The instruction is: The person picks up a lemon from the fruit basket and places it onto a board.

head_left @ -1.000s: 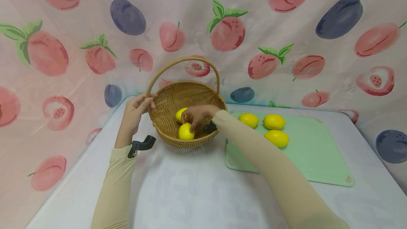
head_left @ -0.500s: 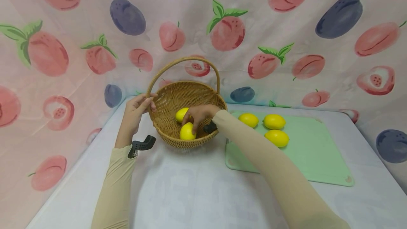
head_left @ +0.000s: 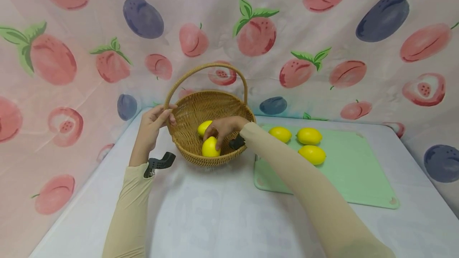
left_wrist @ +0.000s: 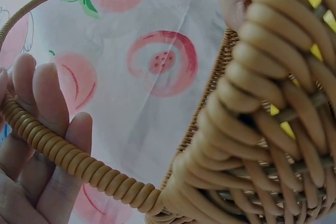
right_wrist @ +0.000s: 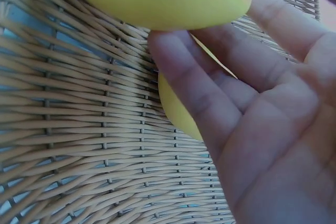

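so, my right hand (head_left: pixel 225 128) pinches the front lemon (head_left: pixel 210 147) inside the wicker basket (head_left: pixel 215 106), its grip narrowed to the fruit; from the head view the hand hides the lemon's upper right side, and some of my fingertips are hard to make out. just behind, the rear lemon (head_left: pixel 203 129) lies in the basket, its right end hidden by the same hand. my left hand (head_left: pixel 152 124) holds the left foot of the basket's handle (head_left: pixel 212 65).

only the right wrist view shows my palm and the undersides of my fingers (right_wrist: pixel 194 85), tips against the front lemon's edge; that lemon runs off the top there, and another yellow curve peeks out behind the fingers. only the left wrist view shows the handle passing between thumb and fingers, the thumb nearly cut off at the side; yellow glints through the weave, though i can't tell which lemon it is.

farther out, my beige right sleeve (head_left: pixel 305 182) covers the near left part of a green board (head_left: pixel 353 166), where three lemons (head_left: pixel 309 136) lie close together. board and basket sit on a white worktop (head_left: pixel 215 214); behind hangs a fruit-print cloth (head_left: pixel 218 11), its lettering cut off at the top.
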Available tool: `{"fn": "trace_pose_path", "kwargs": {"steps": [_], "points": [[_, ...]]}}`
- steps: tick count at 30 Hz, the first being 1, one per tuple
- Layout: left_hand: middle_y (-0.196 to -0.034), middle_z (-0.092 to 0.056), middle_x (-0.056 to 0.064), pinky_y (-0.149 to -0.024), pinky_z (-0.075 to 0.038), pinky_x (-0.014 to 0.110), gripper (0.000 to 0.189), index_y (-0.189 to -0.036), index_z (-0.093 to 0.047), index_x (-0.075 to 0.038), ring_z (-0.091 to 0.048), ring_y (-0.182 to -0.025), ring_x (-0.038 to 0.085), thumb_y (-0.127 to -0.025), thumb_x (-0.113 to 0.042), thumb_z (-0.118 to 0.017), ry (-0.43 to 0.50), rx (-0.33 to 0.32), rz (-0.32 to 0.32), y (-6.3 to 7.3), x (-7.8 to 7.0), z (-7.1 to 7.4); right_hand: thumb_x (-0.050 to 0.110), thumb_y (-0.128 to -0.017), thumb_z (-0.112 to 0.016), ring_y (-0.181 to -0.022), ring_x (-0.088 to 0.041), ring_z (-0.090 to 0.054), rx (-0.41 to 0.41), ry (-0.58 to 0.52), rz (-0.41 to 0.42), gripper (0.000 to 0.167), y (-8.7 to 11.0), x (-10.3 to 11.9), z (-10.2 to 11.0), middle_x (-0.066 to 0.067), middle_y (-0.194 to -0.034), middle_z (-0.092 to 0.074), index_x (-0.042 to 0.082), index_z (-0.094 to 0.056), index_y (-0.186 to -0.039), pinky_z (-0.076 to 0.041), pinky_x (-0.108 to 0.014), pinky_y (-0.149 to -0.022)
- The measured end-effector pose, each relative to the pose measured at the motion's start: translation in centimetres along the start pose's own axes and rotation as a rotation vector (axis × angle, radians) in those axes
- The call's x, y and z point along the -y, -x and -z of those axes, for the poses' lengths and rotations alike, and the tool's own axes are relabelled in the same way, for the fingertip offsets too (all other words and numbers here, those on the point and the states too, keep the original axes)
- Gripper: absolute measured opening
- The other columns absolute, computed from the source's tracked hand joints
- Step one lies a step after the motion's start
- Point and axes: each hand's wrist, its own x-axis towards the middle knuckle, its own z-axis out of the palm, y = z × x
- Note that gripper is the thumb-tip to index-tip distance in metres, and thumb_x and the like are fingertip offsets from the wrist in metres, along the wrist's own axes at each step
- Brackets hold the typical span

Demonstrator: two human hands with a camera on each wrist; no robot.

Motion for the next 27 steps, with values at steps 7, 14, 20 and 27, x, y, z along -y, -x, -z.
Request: {"fn": "trace_pose_path", "kwargs": {"steps": [7,14,20,27], "points": [[-0.069,-0.061,-0.007,-0.070,-0.053,0.021,0.019,-0.104,-0.063,-0.014,-0.060,-0.067,0.006,-0.099,-0.011,-0.046,-0.012,-0.008,0.003,-0.1,0.4,0.2,0.012,-0.078,-0.076,-0.125,-0.020,-0.050,0.005,-0.035,0.002,0.049,0.0,0.1,0.0,-0.005,-0.136,-0.053,0.012,-0.059,-0.123,-0.044,-0.031,-0.102],[-0.070,-0.061,-0.009,-0.071,-0.053,0.021,0.031,-0.115,-0.055,0.010,-0.061,-0.068,0.005,-0.099,-0.014,-0.046,-0.021,0.007,-0.021,-0.4,1.9,0.9,0.014,-0.078,-0.077,-0.121,-0.018,-0.050,0.002,0.006,0.013,0.051,0.0,0.1,0.0,-0.004,-0.135,-0.054,0.013,-0.059,-0.125,-0.044,-0.030,-0.101],[-0.070,-0.061,-0.009,-0.072,-0.053,0.020,0.029,-0.114,-0.057,0.009,-0.060,-0.068,0.005,-0.099,-0.012,-0.047,-0.012,0.027,-0.043,-0.3,2.1,0.9,0.012,-0.076,-0.078,-0.117,-0.018,-0.053,-0.013,0.001,0.015,0.049,0.0,-0.1,0.0,-0.004,-0.132,-0.057,0.012,-0.061,-0.123,-0.046,-0.029,-0.098],[-0.068,-0.060,-0.009,-0.071,-0.052,0.021,0.028,-0.113,-0.057,0.009,-0.059,-0.067,0.005,-0.099,-0.011,-0.045,-0.044,0.000,0.006,-0.1,1.9,0.7,0.014,-0.075,-0.079,-0.118,-0.019,-0.052,-0.063,0.027,0.020,0.049,0.2,-0.1,0.0,-0.003,-0.130,-0.057,0.014,-0.061,-0.120,-0.048,-0.029,-0.095]]}}
